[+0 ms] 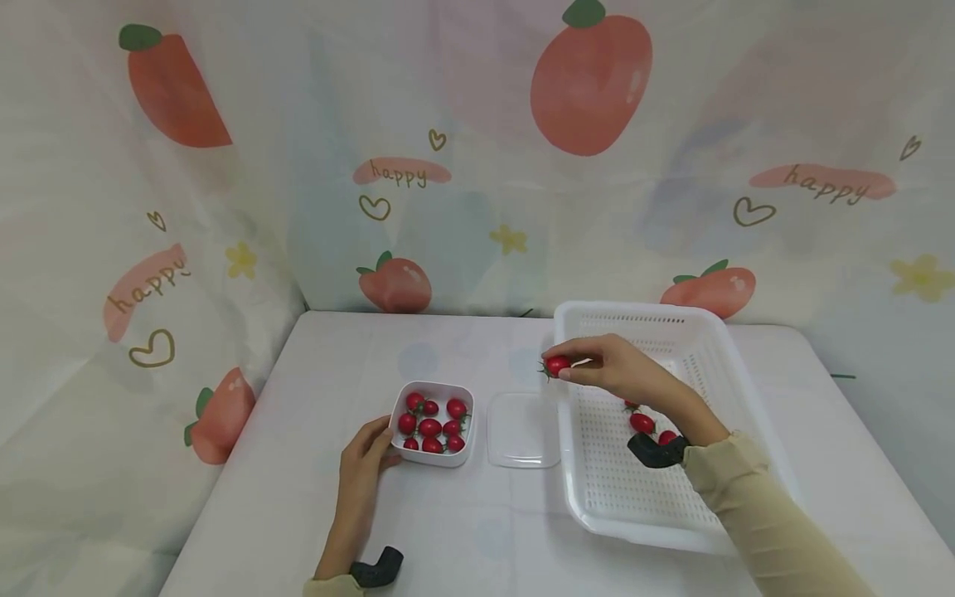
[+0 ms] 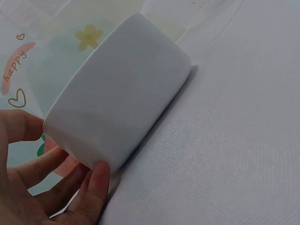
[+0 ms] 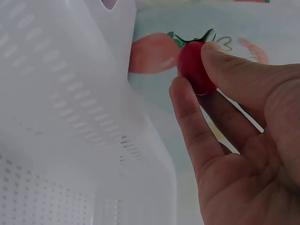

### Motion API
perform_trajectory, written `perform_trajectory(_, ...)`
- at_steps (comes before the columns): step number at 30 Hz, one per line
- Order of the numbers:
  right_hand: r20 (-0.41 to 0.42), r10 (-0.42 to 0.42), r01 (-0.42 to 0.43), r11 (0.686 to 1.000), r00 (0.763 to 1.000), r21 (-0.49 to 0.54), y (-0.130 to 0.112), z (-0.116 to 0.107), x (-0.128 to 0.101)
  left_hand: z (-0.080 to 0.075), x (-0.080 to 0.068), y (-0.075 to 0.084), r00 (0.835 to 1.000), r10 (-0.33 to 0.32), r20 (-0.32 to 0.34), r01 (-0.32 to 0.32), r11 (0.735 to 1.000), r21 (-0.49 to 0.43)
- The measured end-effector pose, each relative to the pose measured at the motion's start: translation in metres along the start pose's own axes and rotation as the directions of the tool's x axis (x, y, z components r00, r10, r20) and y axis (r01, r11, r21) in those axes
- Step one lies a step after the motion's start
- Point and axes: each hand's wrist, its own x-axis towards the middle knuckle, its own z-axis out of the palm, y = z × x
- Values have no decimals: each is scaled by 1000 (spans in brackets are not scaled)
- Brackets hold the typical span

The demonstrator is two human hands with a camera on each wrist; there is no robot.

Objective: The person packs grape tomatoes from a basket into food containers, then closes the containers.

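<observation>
In the head view my right hand (image 1: 608, 365) pinches a red cherry tomato (image 1: 556, 366) between thumb and fingers, above the left rim of the white basket (image 1: 597, 497). Green leaves show on the tomato (image 3: 192, 65) in the right wrist view. My left hand (image 1: 366, 452) holds the left end of a small white box (image 1: 436, 458), its fingertips on the wall and rim. Inside the box lie several cherry tomatoes (image 1: 430, 428). From the left wrist view, the box (image 2: 122, 89) stands on the table and its contents are hidden.
Between box and basket lies a clear square lid (image 1: 524, 431). More cherry tomatoes (image 1: 642, 423) lie in the basket, partly hidden by the right forearm. A white cloth (image 1: 448, 539) covers the table, and a printed curtain (image 1: 477, 232) hangs behind it.
</observation>
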Motion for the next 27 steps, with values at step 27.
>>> perform_trajectory(27, 185, -104, 94, 994, 977, 58, -36, 71, 66, 0, 2, -3, 1000, -17, -9, 18, 1000, 23)
